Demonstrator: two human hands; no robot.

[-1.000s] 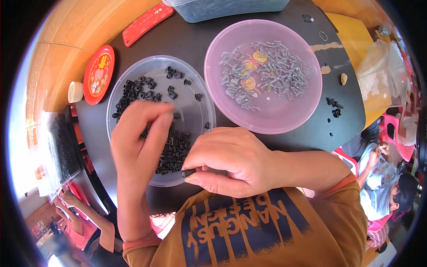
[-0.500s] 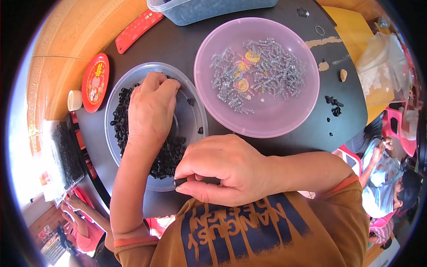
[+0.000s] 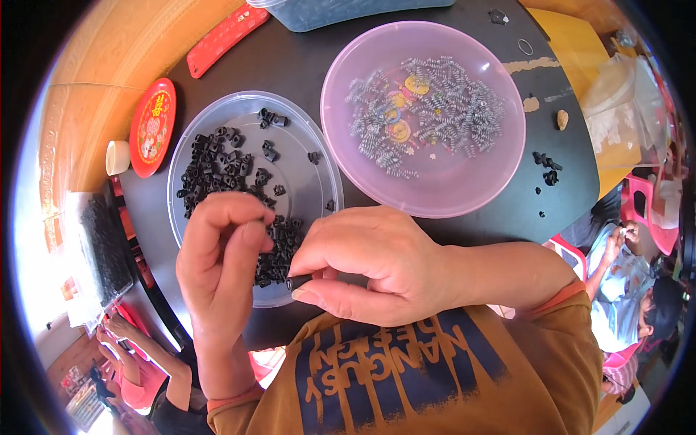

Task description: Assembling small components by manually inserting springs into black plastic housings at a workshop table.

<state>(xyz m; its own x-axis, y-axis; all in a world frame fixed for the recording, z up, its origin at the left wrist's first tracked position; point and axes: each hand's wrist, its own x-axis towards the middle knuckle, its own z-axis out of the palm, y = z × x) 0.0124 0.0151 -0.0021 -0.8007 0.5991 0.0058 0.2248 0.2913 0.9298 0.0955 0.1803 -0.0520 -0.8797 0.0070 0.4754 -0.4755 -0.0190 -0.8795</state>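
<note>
The left hand (image 3: 221,246) curls with fingertips drawn together over the near edge of the clear bowl (image 3: 319,156); whether a piece sits between them cannot be told. The right hand (image 3: 370,264), just beside it, pinches a small black part (image 3: 297,281) between thumb and forefinger, with only the part's end showing. Both forearms bend in from the near edge. The black plastic pieces (image 3: 217,163) lie heaped in the clear bowl, partly hidden under the left hand. Farther right stands a pink bowl (image 3: 500,174) holding grey metal springs (image 3: 435,105). At far left lies a red round lid (image 3: 152,127).
</note>
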